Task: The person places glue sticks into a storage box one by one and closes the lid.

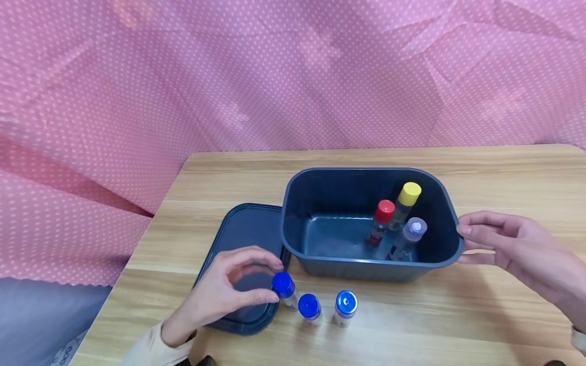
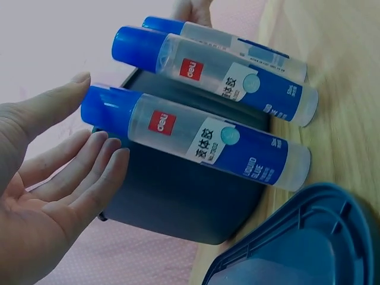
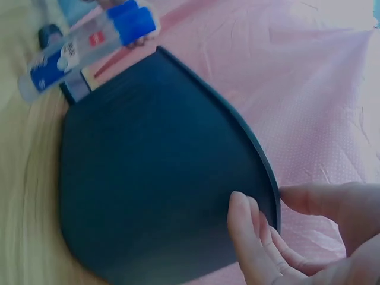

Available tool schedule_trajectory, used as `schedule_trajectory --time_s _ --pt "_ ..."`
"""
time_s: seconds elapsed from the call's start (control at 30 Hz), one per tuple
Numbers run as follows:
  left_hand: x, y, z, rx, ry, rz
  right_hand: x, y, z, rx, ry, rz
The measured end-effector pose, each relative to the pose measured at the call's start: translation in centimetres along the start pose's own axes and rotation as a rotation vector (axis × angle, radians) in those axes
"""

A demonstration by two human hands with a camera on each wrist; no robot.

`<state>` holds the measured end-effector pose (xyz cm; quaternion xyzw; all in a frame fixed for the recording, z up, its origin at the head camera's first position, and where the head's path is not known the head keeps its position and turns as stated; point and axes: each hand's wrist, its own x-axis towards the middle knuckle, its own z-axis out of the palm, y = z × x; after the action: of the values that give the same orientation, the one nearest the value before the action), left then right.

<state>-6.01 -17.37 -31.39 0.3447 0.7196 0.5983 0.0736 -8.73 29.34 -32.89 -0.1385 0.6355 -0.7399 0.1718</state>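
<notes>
My left hand (image 1: 233, 284) is at the blue cap of the leftmost glue bottle (image 2: 196, 139), thumb on one side and fingers on the other, without closing round it. The bottle stands upright on the table beside two more blue-capped glue bottles (image 1: 310, 307) (image 1: 346, 305). Labels in the left wrist view read "deli" and "liquid glue". My right hand (image 1: 522, 246) pinches the right end rim of a dark blue plastic box (image 1: 357, 269), with fingers against its outer wall. Inside the box stand a red-capped bottle (image 1: 383, 216), a yellow-capped bottle (image 1: 407, 198) and a clear-capped bottle (image 1: 409, 239).
The dark blue lid (image 1: 249, 218) lies flat on the wooden table (image 1: 238, 178), left of the box and partly under my left hand. A pink dotted cloth (image 1: 274, 76) hangs behind the table and down its left side.
</notes>
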Motion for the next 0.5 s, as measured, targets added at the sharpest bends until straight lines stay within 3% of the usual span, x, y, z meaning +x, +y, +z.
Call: schedule_trajectory --time_s 0.27,0.5 --pt "-0.1 0.2 0.7 0.007 0.014 -0.019 0.2 0.6 -0.4 0.278 -0.144 0.015" --pt "0.0 0.0 1.2 0.003 0.039 0.011 0.2 0.6 -0.1 0.368 -0.175 -0.008"
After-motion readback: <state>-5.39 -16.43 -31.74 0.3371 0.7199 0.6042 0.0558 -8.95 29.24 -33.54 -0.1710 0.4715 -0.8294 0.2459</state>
